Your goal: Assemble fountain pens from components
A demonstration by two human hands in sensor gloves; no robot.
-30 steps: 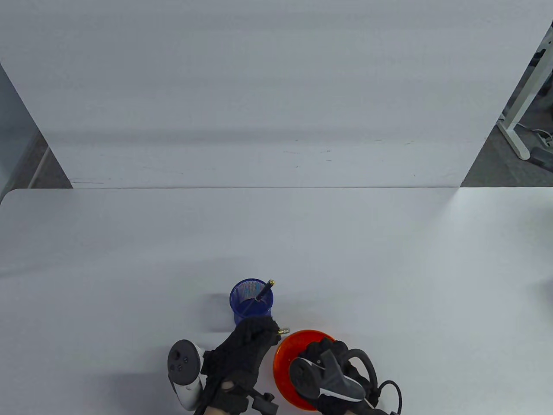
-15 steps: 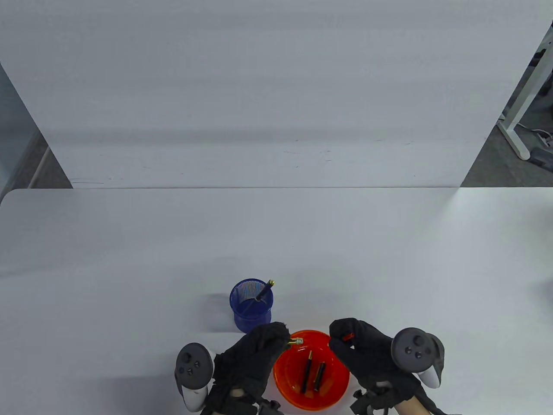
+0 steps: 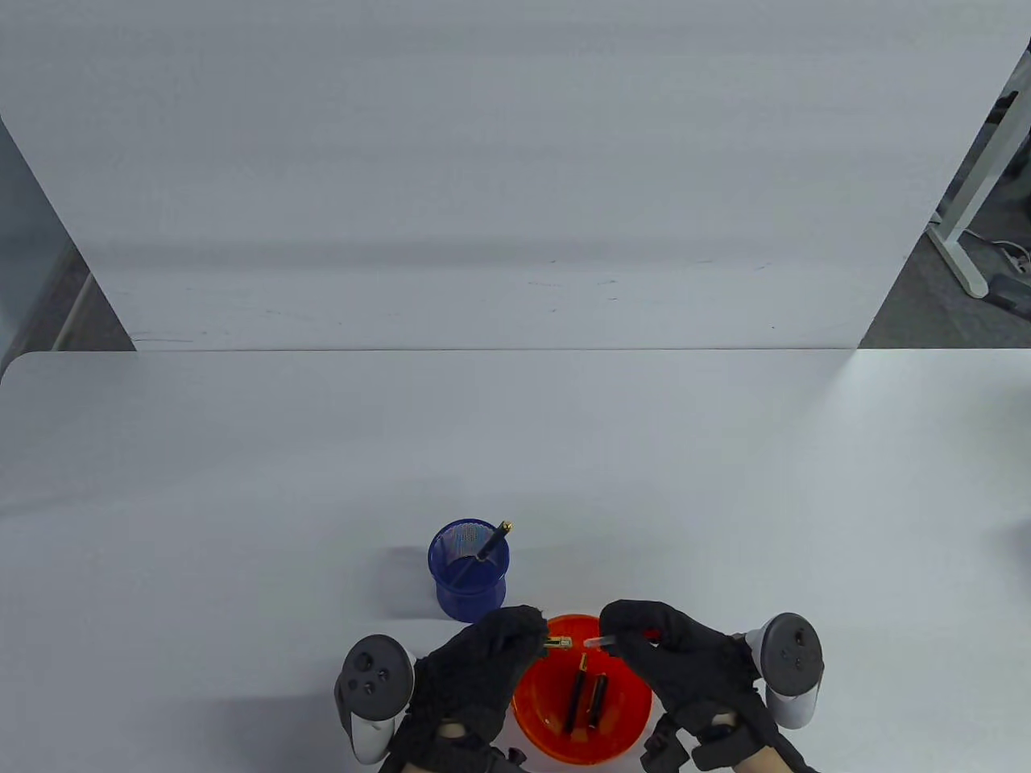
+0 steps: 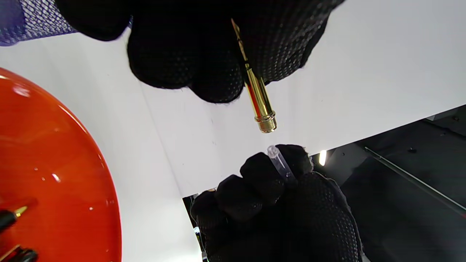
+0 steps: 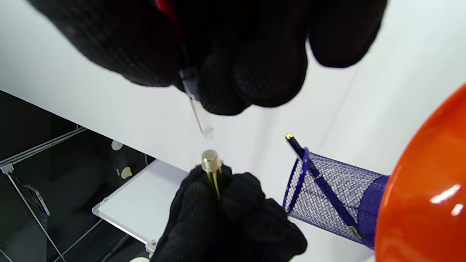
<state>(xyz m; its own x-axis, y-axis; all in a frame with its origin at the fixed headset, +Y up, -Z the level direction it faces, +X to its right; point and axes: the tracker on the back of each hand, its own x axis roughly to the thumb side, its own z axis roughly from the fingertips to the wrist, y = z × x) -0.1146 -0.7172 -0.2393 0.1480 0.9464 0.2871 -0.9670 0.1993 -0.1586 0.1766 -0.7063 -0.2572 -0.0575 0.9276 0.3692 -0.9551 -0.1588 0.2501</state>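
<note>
Lining up is everything: above the orange bowl [image 3: 532, 717], the left hand [image 3: 475, 684] pinches the gold nib section [image 3: 557, 642], the right hand [image 3: 685, 664] pinches a clear ink cartridge [image 3: 598, 641], tips nearly touching. Keep both coaxial, then push gently.

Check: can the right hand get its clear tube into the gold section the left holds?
Probably yes. The clear tube points at the gold section's open threaded end, a small gap between, nothing in it.
</note>
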